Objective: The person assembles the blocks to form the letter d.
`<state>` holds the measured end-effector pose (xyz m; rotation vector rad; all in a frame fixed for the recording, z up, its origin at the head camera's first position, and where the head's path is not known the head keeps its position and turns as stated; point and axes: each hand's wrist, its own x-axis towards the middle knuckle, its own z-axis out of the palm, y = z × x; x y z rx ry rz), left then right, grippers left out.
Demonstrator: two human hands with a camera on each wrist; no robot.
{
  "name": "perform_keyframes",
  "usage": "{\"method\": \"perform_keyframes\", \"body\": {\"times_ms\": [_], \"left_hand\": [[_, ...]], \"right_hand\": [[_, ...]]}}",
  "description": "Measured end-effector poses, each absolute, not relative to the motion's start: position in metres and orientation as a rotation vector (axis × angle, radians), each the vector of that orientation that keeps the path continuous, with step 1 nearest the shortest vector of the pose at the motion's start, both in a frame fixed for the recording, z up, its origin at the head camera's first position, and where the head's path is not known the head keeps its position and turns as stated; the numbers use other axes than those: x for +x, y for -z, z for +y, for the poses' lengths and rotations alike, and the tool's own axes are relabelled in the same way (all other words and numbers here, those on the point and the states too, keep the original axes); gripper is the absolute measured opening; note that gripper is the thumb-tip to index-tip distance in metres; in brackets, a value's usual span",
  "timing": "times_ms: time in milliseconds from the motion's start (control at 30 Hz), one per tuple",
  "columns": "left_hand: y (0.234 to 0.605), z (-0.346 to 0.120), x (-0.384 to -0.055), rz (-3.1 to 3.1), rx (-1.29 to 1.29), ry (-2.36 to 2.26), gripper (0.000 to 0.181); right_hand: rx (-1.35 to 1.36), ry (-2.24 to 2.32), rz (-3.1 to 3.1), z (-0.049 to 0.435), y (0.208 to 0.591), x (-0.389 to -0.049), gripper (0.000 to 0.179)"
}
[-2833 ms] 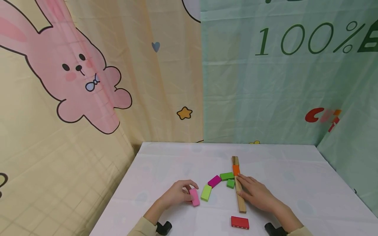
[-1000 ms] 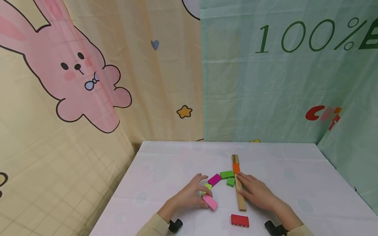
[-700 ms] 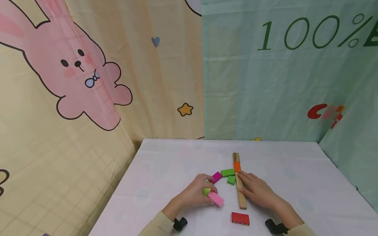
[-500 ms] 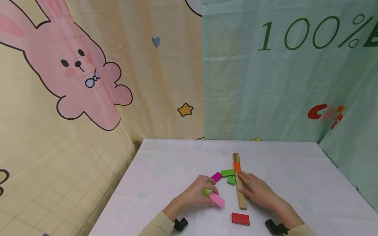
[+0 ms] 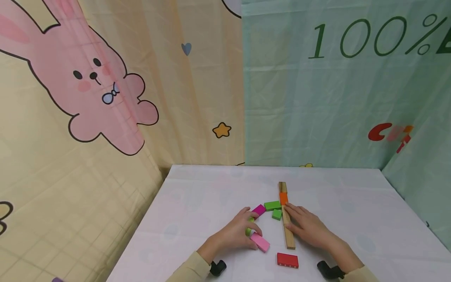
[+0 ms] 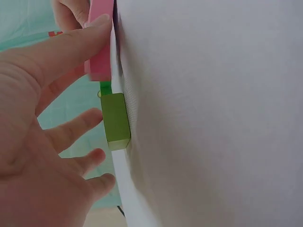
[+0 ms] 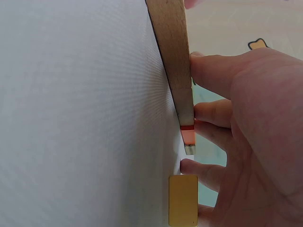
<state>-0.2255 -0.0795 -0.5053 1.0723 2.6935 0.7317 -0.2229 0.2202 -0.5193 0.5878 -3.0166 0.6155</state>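
Observation:
My left hand (image 5: 234,235) pinches a pink block (image 5: 260,243) between thumb and fingers, low over the tabletop. A lime-green block (image 6: 116,120) lies beside its spread outer fingers and is partly covered by them in the head view. From there a magenta block (image 5: 260,210) and a longer green block (image 5: 272,206) continue a curved row, with a small green block (image 5: 277,214) just below. The row meets an upright line of plain wooden blocks (image 5: 289,236) with an orange block (image 5: 283,199) in it. My right hand (image 5: 309,228) rests its fingertips and thumb along this line's right side.
A red block (image 5: 287,260) with small pale dots lies nearer me, below the wooden line. In the right wrist view a yellow block (image 7: 183,201) stands by the outer fingers. The white-covered table (image 5: 197,188) ends at printed curtains (image 5: 208,90).
The left hand has carried the pink block rightward, from the left of the lime-green block to its lower right, turning it. The right hand stays on the wooden line. The view shifts slightly.

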Motion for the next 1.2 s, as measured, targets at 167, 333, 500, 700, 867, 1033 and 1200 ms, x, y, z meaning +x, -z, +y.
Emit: {"method": "perform_keyframes", "body": {"times_ms": [167, 333, 500, 700, 867, 1033, 1200], "left_hand": [[0.506, -0.08, -0.225, 2.728, 1.151, -0.679, 0.035], [0.504, -0.079, -0.225, 2.751, 1.164, -0.654, 0.031], [0.503, -0.079, -0.225, 2.791, 1.165, -0.606, 0.03], [0.501, -0.078, -0.225, 2.785, 1.152, -0.598, 0.03], [0.501, -0.079, -0.224, 2.775, 1.158, -0.607, 0.03], [0.5, -0.083, -0.225, 2.766, 1.129, -0.638, 0.028], [0.499, -0.089, -0.223, 2.74, 1.097, -0.665, 0.028]], "right_hand": [[0.591, -0.607, -3.015, 0.22, 0.519, -0.222, 0.072], [0.595, -0.6, -3.013, 0.22, 0.52, -0.223, 0.073], [0.601, -0.609, -3.008, 0.221, 0.521, -0.223, 0.073], [0.598, -0.609, -3.014, 0.22, 0.519, -0.223, 0.074], [0.596, -0.618, -3.016, 0.22, 0.516, -0.222, 0.073], [0.58, -0.627, -3.016, 0.22, 0.515, -0.222, 0.072], [0.584, -0.631, -3.017, 0.22, 0.516, -0.222, 0.072]]}}
